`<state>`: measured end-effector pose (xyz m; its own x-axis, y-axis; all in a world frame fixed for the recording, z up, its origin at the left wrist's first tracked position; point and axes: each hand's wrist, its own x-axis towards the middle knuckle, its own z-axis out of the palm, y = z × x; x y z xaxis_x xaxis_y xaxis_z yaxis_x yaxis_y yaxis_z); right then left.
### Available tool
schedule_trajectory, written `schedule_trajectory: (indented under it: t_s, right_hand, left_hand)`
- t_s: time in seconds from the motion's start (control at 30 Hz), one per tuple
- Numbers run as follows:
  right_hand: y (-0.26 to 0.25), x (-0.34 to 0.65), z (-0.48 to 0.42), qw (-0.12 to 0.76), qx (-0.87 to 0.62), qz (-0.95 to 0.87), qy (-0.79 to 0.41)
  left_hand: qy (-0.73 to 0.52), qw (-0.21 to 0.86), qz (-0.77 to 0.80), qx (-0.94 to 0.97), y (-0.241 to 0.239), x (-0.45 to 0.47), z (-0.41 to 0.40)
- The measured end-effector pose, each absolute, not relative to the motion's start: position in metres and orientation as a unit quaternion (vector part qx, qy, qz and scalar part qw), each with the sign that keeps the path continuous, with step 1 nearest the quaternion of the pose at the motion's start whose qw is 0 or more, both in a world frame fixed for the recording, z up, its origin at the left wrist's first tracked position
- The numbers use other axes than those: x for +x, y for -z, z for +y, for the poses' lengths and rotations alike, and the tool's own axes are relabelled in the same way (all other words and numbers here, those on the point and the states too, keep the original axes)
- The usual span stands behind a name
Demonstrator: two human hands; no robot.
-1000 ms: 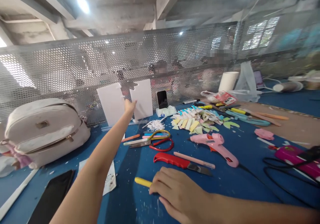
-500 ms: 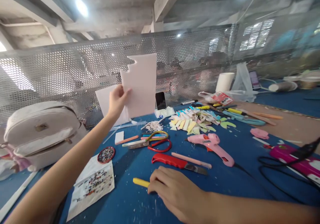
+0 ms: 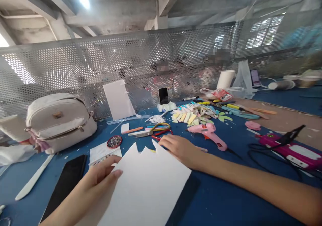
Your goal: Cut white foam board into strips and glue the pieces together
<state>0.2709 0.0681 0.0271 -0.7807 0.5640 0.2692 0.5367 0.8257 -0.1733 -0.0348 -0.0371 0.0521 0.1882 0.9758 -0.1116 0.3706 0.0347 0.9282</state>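
Honestly can't read any actual words or numbers here. Closest thing is the red-and-white packet [image 3: 222, 94] right of centre: there's pale print on it, but way too small and blurry. The white soft pack [image 3: 169, 106] near the middle has a round blue logo, can't make it out. Same deal with the metal plate [image 3: 57, 115] on the pale backpack [image 3: 61, 132] at left, just a blur.

Between the sheet [image 3: 148, 185] and right arm [image 3: 241, 174], passage is allowed over the tabletop [image 3: 213, 199], while the way forward is obstructed by scissors [image 3: 143, 134], glue gun [image 3: 212, 135] and scraps [image 3: 193, 114], and the left side by phone [image 3: 66, 179] and bag [image 3: 60, 122].
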Motion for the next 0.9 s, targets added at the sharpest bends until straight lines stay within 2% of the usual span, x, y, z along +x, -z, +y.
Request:
schedule_trajectory:
  t_s: [0.23, 0.43, 0.5, 0.6, 0.73, 0.8, 0.9]
  right_hand:
    - [-0.043, 0.277, 0.077, 0.08, -0.394, -0.915, -0.024]
    - [-0.06, 0.28, 0.078, 0.08, -0.419, -0.904, -0.036]
    - [-0.072, 0.283, 0.075, 0.108, -0.428, -0.896, -0.045]
    - [-0.091, 0.286, 0.06, 0.201, -0.436, -0.873, -0.088]
    - [-0.099, 0.288, 0.032, 0.316, -0.395, -0.835, -0.214]
    - [-0.094, 0.289, 0.021, 0.337, -0.352, -0.826, -0.284]
    - [-0.081, 0.292, 0.009, 0.328, -0.304, -0.835, -0.319]
  left_hand:
    - [-0.324, 0.403, 0.584, 0.626, -0.05, -0.052, -0.049]
    - [-0.301, 0.386, 0.569, 0.661, -0.042, -0.055, -0.046]
    - [-0.278, 0.376, 0.553, 0.69, -0.039, -0.055, -0.045]
    - [-0.237, 0.35, 0.536, 0.731, -0.036, -0.053, -0.046]
    - [-0.204, 0.302, 0.523, 0.771, -0.034, -0.046, -0.046]
    - [-0.194, 0.277, 0.516, 0.787, -0.033, -0.041, -0.046]
    - [-0.174, 0.24, 0.494, 0.817, -0.033, -0.035, -0.045]
